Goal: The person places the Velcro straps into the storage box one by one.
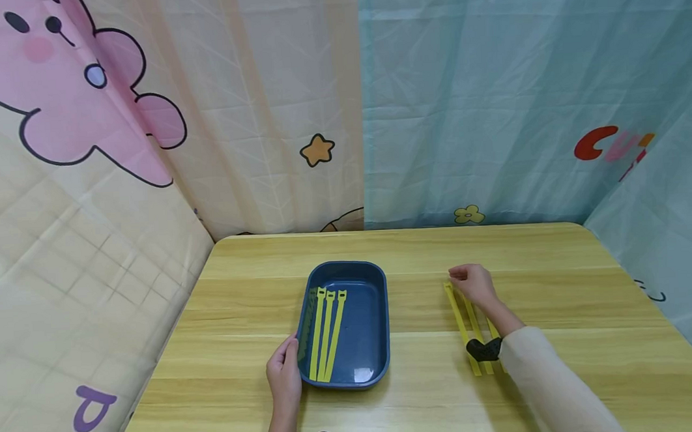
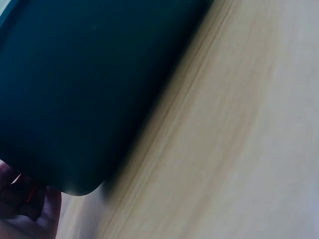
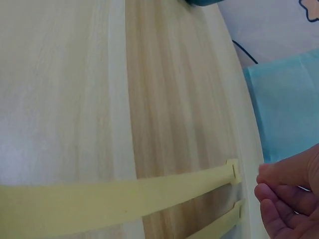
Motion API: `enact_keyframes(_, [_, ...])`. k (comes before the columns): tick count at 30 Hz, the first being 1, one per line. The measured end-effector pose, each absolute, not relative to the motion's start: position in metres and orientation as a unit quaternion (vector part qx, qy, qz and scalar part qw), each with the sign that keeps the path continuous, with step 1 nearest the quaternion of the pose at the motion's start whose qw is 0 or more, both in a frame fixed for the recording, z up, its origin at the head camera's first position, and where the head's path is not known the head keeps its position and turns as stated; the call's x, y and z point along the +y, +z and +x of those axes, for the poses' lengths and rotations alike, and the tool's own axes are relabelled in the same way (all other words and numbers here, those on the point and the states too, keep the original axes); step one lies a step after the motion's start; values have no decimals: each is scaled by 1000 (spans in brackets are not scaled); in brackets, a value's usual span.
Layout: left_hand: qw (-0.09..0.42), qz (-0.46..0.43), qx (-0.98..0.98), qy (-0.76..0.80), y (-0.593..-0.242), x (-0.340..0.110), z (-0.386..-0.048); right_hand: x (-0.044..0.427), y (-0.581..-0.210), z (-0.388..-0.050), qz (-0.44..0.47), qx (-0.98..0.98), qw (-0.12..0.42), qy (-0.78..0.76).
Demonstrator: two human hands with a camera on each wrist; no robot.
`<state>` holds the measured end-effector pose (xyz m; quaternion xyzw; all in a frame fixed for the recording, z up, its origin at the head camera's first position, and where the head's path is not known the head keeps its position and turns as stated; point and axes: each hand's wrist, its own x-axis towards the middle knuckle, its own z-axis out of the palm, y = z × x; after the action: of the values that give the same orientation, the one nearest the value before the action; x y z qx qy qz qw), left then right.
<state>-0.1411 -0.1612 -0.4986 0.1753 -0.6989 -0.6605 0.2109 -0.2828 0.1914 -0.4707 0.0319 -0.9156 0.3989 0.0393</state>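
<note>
At the left of the table a blue tray (image 1: 366,332) holds three yellow hook-and-loop cable ties (image 1: 330,334), lying side by side lengthwise with their slotted heads at the far end. My left hand (image 1: 284,374) grips the tray's left wall, thumb at the rim; the left wrist view shows its fingers at a tray corner. To the right, more yellow cable ties (image 1: 457,314) lie on the table, partly hidden by my right forearm. Just above their far heads hovers my right hand (image 1: 473,283), fingertips together and nothing between them. One cable tie (image 3: 124,203) crosses the right wrist view, apart from the fingers.
The wooden table (image 1: 418,251) ends at a printed curtain (image 1: 258,116) behind and on both sides. A dark camera strap mount (image 1: 485,350) sits on my right wrist, over the ties. Bare wood lies between the tray and the loose ties.
</note>
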Motion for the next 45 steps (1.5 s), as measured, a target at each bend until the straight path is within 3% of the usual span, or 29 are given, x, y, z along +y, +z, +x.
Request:
enact_keyframes(6, [204, 182, -696, -663, -498, -162, -142, 192, -475, -285, 43, -925, 15, 378])
enact_keyframes(21, [200, 181, -691, -670, -498, -161, -143, 185, -474, -286, 58, -940, 12, 335])
enact_keyframes(45, [205, 178, -699, -661, -497, -160, -141, 187, -482, -285, 3, -921, 16, 390])
